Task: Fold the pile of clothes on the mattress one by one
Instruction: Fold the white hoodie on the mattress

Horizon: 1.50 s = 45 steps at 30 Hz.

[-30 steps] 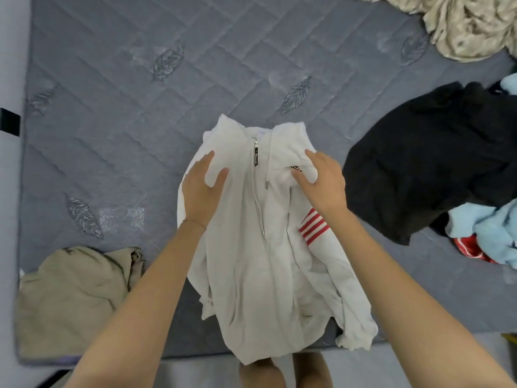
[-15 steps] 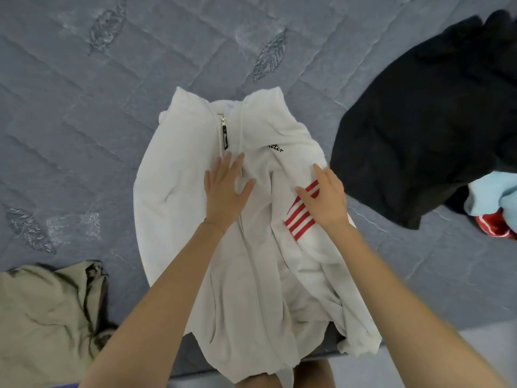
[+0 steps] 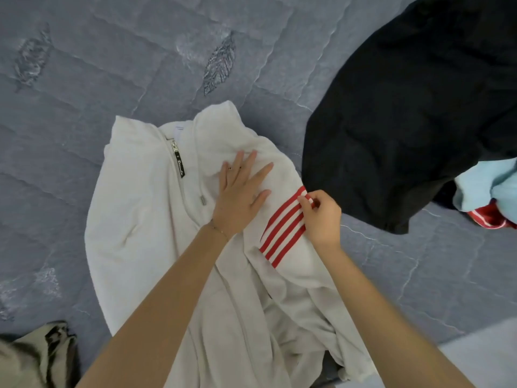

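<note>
The white zip jacket lies front up on the grey quilted mattress, collar away from me and hem bunched toward the near edge under my forearms. I judge it soft, fleecy and fairly light. It sags into creases wherever it isn't pinned, so it won't keep a shape on its own and will drag along if I pull only one side.

My left hand lies flat on the chest, just right of the zip, its fingers straight and spread, pressing the cloth down as an anchor. My right hand is at the sleeve with the red stripes. Its fingers are curled and pinch the sleeve's outer edge at the top stripe. That looks to me like the right place to hold: an edge or seam, where the fabric gives firm purchase, not the loose middle. The metal zip pull is the only hard part I can see, and I'd keep it off the fold line so it makes no lump.

Just beside the sleeve, to the right, a black garment is spread out, close enough that a wide sweep of the sleeve could catch it. Past it lie a pale blue piece and something red with white trim. A khaki garment sits at the near left, well apart.
</note>
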Motion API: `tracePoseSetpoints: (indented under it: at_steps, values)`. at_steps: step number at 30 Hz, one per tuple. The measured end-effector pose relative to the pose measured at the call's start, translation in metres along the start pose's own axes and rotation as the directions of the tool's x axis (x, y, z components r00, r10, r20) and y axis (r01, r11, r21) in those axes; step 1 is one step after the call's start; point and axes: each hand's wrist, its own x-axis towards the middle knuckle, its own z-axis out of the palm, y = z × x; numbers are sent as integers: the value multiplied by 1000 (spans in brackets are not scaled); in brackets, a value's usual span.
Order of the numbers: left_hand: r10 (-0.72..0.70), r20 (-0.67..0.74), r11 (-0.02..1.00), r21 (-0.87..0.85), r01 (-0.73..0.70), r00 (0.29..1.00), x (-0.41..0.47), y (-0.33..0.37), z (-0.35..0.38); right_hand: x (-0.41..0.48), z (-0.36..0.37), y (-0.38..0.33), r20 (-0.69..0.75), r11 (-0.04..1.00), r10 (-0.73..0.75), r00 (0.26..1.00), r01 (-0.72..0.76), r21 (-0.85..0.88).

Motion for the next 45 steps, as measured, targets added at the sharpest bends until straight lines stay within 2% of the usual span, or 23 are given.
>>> tracePoseSetpoints:
  at_steps: [4, 7, 9, 11, 14, 16, 18, 20, 22, 24, 26, 28, 29, 31, 33, 36, 41, 43, 45]
  values:
    - [125, 66, 992, 14, -126, 990, 18, 26, -5, 6, -23, -14, -3, 976, -214, 977, 214, 48]
    - [179, 112, 976, -144, -163, 977, 37, 47, -22, 13, -43, -30, -17, 900, -431, 902, 431, 66]
    - [159, 73, 954, -267, -134, 985, 52, 63, -34, 18, -62, -40, -33, 868, -486, 874, 486, 99]
    - [131, -4, 939, -321, -125, 991, 65, 76, -45, 20, -80, -47, -44, 870, -471, 881, 473, 137]
    - [38, -65, 905, -421, -62, 997, 80, 91, -59, 23, -99, -48, 31, 926, -335, 942, 323, 196]
    - [-49, -85, 840, -542, -5, 995, 85, 99, -66, 28, -106, -38, 136, 976, -193, 972, 177, 123]
    - [-133, -79, 788, -613, 57, 988, 88, 104, -70, 32, -110, -21, 238, 997, -58, 970, 68, -31]
    - [-165, -77, 811, -578, 91, 983, 91, 106, -68, 33, -113, -6, 216, 1000, 7, 976, -3, -22]
    - [-106, -84, 892, -448, 58, 991, 93, 106, -60, 33, -121, 3, 71, 1000, -12, 997, 11, 5]
    - [-20, -15, 928, -372, 13, 1000, 93, 114, -57, 36, -133, 1, -4, 998, -2, 1000, 3, 64]
    - [82, 76, 918, -393, -46, 994, 92, 131, -57, 39, -144, -8, 64, 974, 55, 996, -67, 215]
    - [161, 136, 907, -412, -92, 978, 94, 150, -56, 43, -157, -16, 155, 984, 29, 987, -56, 172]
    - [169, 145, 900, -427, -92, 975, 96, 159, -56, 44, -165, -18, 180, 996, -15, 984, 0, 85]
    - [161, 163, 895, -440, -74, 973, 99, 171, -57, 47, -179, -14, 178, 995, -81, 981, 89, -38]
    - [128, 178, 893, -450, -35, 976, 102, 176, -55, 43, -188, -7, 175, 989, -142, 974, 148, -23]
    - [-9, 148, 847, -524, 86, 989, 106, 182, -55, 41, -192, 5, 156, 990, -138, 978, 137, 21]
    - [-166, 30, 751, -643, 146, 986, 114, 188, -53, 37, -192, 37, 155, 995, -89, 984, 82, 52]
    - [-188, 23, 769, -618, 162, 982, 115, 189, -52, 38, -196, 48, 114, 995, -74, 991, 65, 81]
    - [-119, 57, 849, -512, 132, 991, 115, 194, -50, 40, -206, 51, 44, 989, -69, 997, 63, 131]
